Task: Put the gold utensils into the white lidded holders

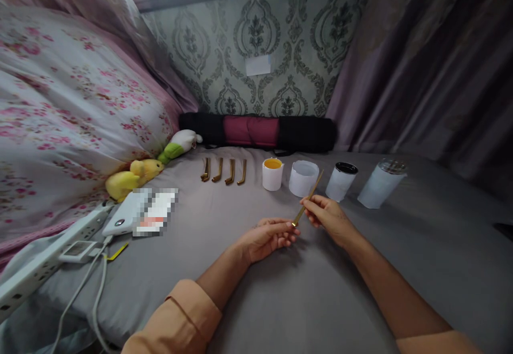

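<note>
My right hand (324, 215) pinches a slim gold-coloured metal stick (300, 214) at about its middle. The stick tilts, its thin end up to the right and its wider, shiny end down to the left. At that lower end my left hand (272, 236) is closed, with thumb and fingertips on it. Beyond my hands stand several white-wrapped cylinders: one with a yellow inside (272, 177), a wide pale one (302, 182), a black-rimmed one (340, 185) and a leaning clear-topped one (379, 188). To their left lie small groups of similar bent gold-coloured sticks (230, 175).
A grey sheet (192, 225) covers the surface. On the left are a power strip (52, 258) with cables, a white power bank (126, 215), a blurred packet (156, 217) and plush toys (132, 175). A black-and-red bag (252, 131) lies along the wall.
</note>
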Demonstrator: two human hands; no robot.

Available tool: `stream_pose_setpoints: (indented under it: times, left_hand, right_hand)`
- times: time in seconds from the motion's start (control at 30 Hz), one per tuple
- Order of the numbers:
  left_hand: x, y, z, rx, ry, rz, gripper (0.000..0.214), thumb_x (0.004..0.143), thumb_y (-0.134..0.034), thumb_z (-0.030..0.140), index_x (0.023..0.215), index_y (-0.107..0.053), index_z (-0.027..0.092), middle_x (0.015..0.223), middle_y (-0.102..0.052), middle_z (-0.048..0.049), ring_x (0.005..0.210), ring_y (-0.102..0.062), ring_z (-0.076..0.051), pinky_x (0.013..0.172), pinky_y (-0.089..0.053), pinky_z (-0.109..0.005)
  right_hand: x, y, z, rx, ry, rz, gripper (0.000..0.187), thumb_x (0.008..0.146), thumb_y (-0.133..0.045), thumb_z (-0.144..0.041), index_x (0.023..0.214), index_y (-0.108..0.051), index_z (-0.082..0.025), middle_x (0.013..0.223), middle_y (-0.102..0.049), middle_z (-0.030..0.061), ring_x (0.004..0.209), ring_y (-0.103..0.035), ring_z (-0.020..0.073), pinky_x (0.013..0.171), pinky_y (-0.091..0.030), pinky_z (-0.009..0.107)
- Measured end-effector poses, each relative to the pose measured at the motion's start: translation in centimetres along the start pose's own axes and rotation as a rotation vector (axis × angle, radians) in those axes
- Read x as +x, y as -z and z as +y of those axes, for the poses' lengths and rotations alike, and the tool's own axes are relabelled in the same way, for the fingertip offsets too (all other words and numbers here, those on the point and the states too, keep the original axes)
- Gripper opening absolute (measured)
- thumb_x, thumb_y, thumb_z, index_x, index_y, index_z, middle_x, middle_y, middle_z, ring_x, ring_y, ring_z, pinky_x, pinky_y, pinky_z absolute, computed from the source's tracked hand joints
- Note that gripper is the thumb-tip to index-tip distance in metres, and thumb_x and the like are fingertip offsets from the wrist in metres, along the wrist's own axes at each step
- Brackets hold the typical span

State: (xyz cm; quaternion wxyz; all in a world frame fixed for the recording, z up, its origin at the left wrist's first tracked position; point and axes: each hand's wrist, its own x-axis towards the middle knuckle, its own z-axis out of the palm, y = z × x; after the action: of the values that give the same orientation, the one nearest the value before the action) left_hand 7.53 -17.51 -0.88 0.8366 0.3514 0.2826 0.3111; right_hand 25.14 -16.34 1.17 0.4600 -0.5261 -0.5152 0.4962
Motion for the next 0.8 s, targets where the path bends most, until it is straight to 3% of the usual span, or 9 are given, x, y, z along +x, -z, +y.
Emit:
stream_pose_setpoints:
  times: [0.37, 0.53, 0.63, 0.8]
  left_hand:
    - [0.6, 0.9, 0.0, -0.180, 0.015, 0.076, 0.017, 0.074, -0.052, 0.003, 0.090, -0.058, 0.004, 0.084, -0.064, -0.0130, 0.066, -0.060, -0.009, 0.068, -0.047, -0.017]
    - [0.5, 0.8, 0.0, -0.174, 0.030, 0.110, 0.016, 0.074, -0.053, 0.002, 0.089, -0.058, 0.003, 0.083, -0.064, -0.0138, 0.067, -0.061, -0.010, 0.070, -0.048, -0.018]
    - [0.5, 0.7, 0.1, -0.170, 0.042, 0.121, 0.016, 0.074, -0.053, 0.002, 0.089, -0.058, 0.003, 0.084, -0.064, -0.0141, 0.068, -0.062, -0.011, 0.071, -0.049, -0.018]
    - [0.3, 0.5, 0.1, -0.168, 0.051, 0.130, 0.014, 0.074, -0.054, 0.002, 0.086, -0.059, 0.003, 0.088, -0.063, -0.0152, 0.073, -0.062, -0.012, 0.074, -0.050, -0.018]
  right_hand:
    - [0.2, 0.5, 0.2, -0.023, 0.044, 0.029, 0.032, 0.069, -0.057, -0.044, 0.082, -0.059, -0.015, 0.061, -0.050, -0.0010, 0.046, -0.042, 0.0066, 0.040, -0.031, 0.020]
    - [0.6, 1.1, -0.1, -0.028, 0.123, 0.165, 0.032, 0.070, -0.056, -0.044, 0.084, -0.061, -0.016, 0.059, -0.052, -0.0008, 0.048, -0.045, 0.0079, 0.043, -0.035, 0.020]
    - [0.8, 1.7, -0.4, 0.016, 0.199, 0.257, 0.033, 0.070, -0.057, -0.044, 0.088, -0.059, -0.016, 0.069, -0.058, 0.0025, 0.053, -0.051, 0.0088, 0.045, -0.039, 0.021]
    - [0.8, 2.6, -0.9, 0.067, 0.284, 0.382, 0.048, 0.068, -0.059, -0.044, 0.106, -0.049, -0.017, 0.078, -0.063, 0.0048, 0.056, -0.056, 0.0111, 0.046, -0.043, 0.022]
